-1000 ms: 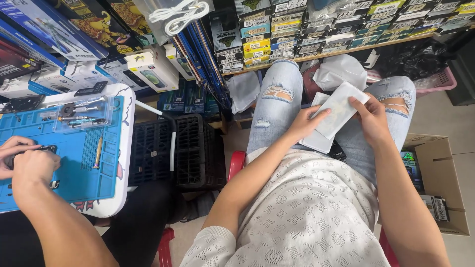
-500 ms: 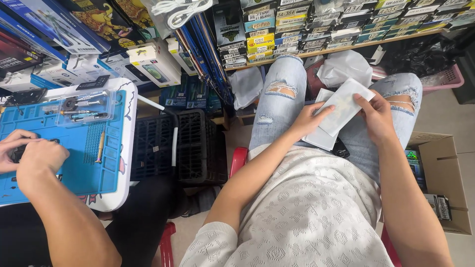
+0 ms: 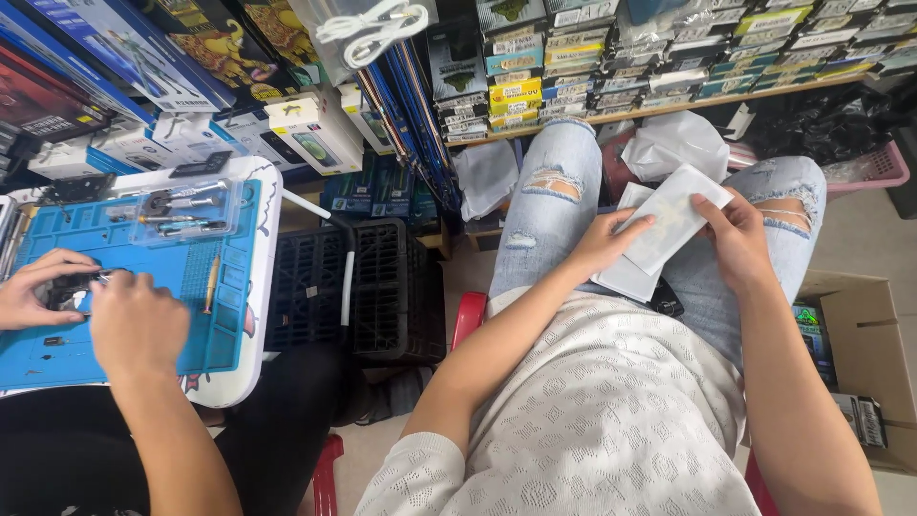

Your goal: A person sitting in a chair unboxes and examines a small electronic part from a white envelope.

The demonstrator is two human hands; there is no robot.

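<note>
Head view: both hands [image 3: 669, 239] on flat, matte white rectangular packet [image 3: 673, 222] over ripped denim

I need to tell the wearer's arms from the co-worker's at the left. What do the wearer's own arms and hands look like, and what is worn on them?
Both arms are bare from above the elbow down. The left hand and right hand show no gloves, rings or watch. The left arm emerges from a short sleeve of a white, openwork-knit top; the right sleeve is out of view.
</note>
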